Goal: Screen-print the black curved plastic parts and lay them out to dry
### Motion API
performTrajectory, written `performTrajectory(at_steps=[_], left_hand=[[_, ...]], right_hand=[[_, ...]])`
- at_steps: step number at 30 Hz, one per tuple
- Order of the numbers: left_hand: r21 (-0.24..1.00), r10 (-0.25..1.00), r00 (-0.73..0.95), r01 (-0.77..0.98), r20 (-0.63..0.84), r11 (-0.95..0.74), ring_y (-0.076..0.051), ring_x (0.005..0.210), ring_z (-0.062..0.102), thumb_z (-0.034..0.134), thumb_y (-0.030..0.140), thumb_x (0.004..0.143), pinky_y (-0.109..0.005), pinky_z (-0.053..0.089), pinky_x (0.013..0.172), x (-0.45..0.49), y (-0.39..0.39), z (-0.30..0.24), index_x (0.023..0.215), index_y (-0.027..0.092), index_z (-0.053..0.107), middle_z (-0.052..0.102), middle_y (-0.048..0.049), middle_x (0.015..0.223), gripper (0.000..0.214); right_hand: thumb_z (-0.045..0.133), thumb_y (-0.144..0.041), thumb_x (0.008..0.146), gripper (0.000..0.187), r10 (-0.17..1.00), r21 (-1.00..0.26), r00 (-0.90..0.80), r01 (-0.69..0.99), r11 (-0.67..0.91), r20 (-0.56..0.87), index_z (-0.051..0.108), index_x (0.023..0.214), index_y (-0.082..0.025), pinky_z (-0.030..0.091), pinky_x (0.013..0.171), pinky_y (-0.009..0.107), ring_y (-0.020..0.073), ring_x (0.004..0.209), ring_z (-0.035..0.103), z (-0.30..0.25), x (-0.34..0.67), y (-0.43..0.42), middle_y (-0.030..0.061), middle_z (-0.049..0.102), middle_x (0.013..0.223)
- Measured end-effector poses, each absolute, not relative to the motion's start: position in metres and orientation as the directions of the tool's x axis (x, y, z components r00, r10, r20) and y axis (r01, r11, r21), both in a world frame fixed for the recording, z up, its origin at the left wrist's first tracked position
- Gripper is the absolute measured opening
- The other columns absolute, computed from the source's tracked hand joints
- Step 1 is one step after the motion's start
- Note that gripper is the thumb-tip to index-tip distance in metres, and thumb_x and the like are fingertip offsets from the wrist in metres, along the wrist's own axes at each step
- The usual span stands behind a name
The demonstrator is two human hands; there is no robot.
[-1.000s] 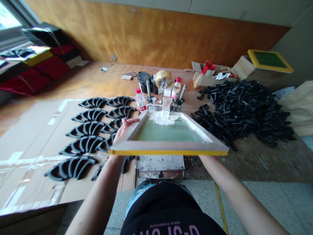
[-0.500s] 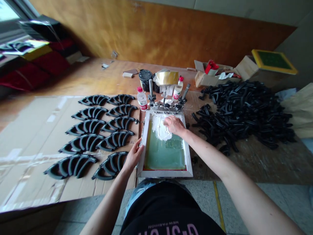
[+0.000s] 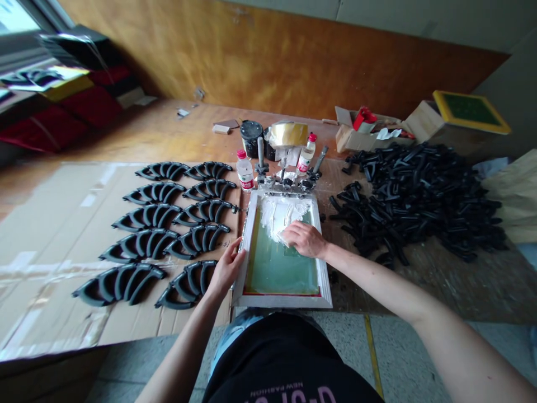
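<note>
A wooden screen-printing frame (image 3: 282,300) lies flat, with green mesh (image 3: 279,272) stretched across it. White paste (image 3: 281,215) is smeared over the far part of the mesh. My right hand (image 3: 304,239) presses on the mesh at the paste's near edge, and a small pale edge shows under its fingertips, too small to name. My left hand (image 3: 226,268) holds the frame's left rail. The frame's far rail sits in a metal hinge clamp (image 3: 289,183).
Rows of black moulded parts (image 3: 149,244) lie on a cardboard sheet (image 3: 54,263) to the left. A large black heap (image 3: 415,201) lies to the right. Bottles (image 3: 245,172), a tape roll (image 3: 289,134) and a dark jar (image 3: 251,138) stand behind the clamp.
The frame has gone from held up in both hands to lying flat. My right hand has moved onto the mesh and toward me, and the white paste now covers more mesh.
</note>
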State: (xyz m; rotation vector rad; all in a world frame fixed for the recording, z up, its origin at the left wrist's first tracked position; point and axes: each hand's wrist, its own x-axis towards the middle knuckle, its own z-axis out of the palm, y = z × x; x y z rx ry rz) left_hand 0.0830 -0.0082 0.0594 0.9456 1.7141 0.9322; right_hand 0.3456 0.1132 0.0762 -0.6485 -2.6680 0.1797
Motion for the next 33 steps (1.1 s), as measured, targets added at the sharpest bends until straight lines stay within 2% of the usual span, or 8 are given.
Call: performTrajectory(at_steps=[3,7,9,13,18,23,27,33], left_hand=[[0.894,0.887,-0.265,0.144,-0.377,0.423,-0.021,0.071,0.066,0.064,0.057,0.076,-0.031,0.053,0.065,0.084,-0.009,0.067,0.139,0.02,0.052,0.073,-0.0048,0.084,0.075],[0.908,0.901,-0.196,0.089,-0.387,0.409,-0.021,0.078,0.067,0.064,0.06,0.077,-0.028,0.051,0.066,0.081,-0.009,0.092,0.146,0.023,0.044,0.073,-0.0051,0.094,0.08],[0.925,0.919,-0.206,0.109,-0.337,0.363,-0.021,0.085,0.066,0.06,0.063,0.079,-0.027,0.05,0.068,0.081,-0.006,0.114,0.14,0.022,0.052,0.072,-0.0056,0.102,0.074],[0.956,0.935,-0.257,0.1,-0.244,0.277,-0.019,0.081,0.064,0.052,0.07,0.081,-0.026,0.049,0.065,0.084,0.01,0.159,0.115,0.019,0.069,0.071,-0.0046,0.098,0.064],[0.992,0.971,-0.236,-0.123,-0.046,0.017,-0.017,0.08,0.066,0.051,0.064,0.085,-0.028,0.053,0.069,0.094,0.053,0.19,0.11,0.019,0.066,0.071,-0.0056,0.098,0.054],[0.991,0.944,-0.329,-0.131,-0.013,-0.032,-0.016,0.077,0.066,0.051,0.059,0.087,-0.025,0.052,0.062,0.104,0.082,0.198,0.101,0.017,0.064,0.07,-0.0064,0.087,0.046],[0.988,0.92,-0.392,-0.151,-0.031,-0.031,-0.013,0.075,0.064,0.05,0.062,0.087,-0.022,0.049,0.059,0.116,0.062,0.172,0.115,0.022,0.057,0.07,-0.0046,0.095,0.049],[0.862,0.867,-0.025,-0.127,-0.498,0.491,-0.02,0.08,0.067,0.046,0.071,0.084,-0.026,0.05,0.058,0.143,-0.011,0.107,0.119,0.015,0.057,0.07,-0.0146,0.103,0.067]], right_hand=[[0.059,-0.022,0.091,0.017,0.535,-0.272,-0.783,0.465,0.843,0.319,0.069,0.104,-0.019,0.047,0.082,0.031,0.0204,0.092,0.059,0.088,0.346,0.129,0.0066,0.068,0.093],[0.071,-0.031,0.085,0.054,0.788,-0.318,-0.557,0.721,0.616,0.263,0.055,0.136,-0.027,0.048,0.084,0.032,0.0208,0.094,0.062,0.119,0.327,0.18,0.0053,0.068,0.103],[0.073,-0.035,0.083,0.064,0.861,-0.293,-0.446,0.813,0.504,0.243,0.049,0.142,-0.03,0.048,0.083,0.034,0.0227,0.092,0.063,0.136,0.324,0.202,0.0067,0.067,0.107],[0.061,-0.039,0.09,0.052,0.902,-0.326,-0.274,0.864,0.384,0.335,0.052,0.139,-0.027,0.046,0.085,0.037,0.0252,0.094,0.063,0.154,0.36,0.227,0.0093,0.068,0.111],[0.053,-0.03,0.089,0.027,0.963,-0.486,0.004,0.864,0.134,0.271,0.067,0.11,-0.018,0.046,0.076,0.034,0.0236,0.079,0.063,0.111,0.427,0.22,0.0089,0.071,0.086],[0.06,-0.033,0.087,0.023,0.938,-0.546,-0.305,0.764,0.344,0.165,0.066,0.104,-0.018,0.049,0.08,0.034,0.0222,0.085,0.063,0.047,0.407,0.163,0.0083,0.071,0.093],[0.068,-0.025,0.083,0.026,0.812,-0.452,-0.552,0.685,0.571,0.189,0.066,0.11,-0.023,0.045,0.095,0.039,0.0239,0.105,0.058,0.038,0.377,0.133,0.0072,0.068,0.108],[0.061,-0.028,0.09,0.013,0.723,-0.412,-0.635,0.603,0.684,0.272,0.068,0.095,-0.018,0.046,0.088,0.042,0.0276,0.096,0.056,0.078,0.33,0.092,0.0099,0.065,0.093]])
